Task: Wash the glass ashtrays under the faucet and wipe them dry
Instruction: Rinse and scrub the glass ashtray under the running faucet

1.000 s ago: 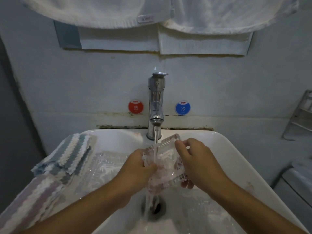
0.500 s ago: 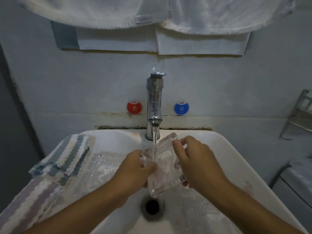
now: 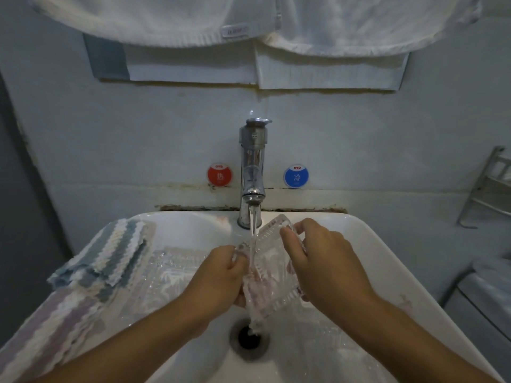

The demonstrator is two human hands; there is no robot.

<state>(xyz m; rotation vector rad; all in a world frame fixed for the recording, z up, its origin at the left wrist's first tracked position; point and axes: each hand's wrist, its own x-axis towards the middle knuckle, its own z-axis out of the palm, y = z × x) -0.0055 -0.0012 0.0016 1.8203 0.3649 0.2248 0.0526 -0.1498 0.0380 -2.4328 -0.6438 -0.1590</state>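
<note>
While water runs from the faucet (image 3: 251,172), both hands hold one glass ashtray (image 3: 272,268) tilted over the drain (image 3: 249,338): left hand (image 3: 218,277) and right hand (image 3: 323,258), fingers clamped on its sides. Second ashtray (image 3: 171,275) at the sink (image 3: 367,244) left edge, beside striped cloth (image 3: 110,252).

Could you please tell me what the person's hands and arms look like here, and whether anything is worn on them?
Both forearms are bare as far as the frame shows, with no sleeve in view. The left hand and the right hand wear no gloves, and no ring, watch or bracelet is visible on the fingers or wrists. The dim light hides finer detail.
</note>
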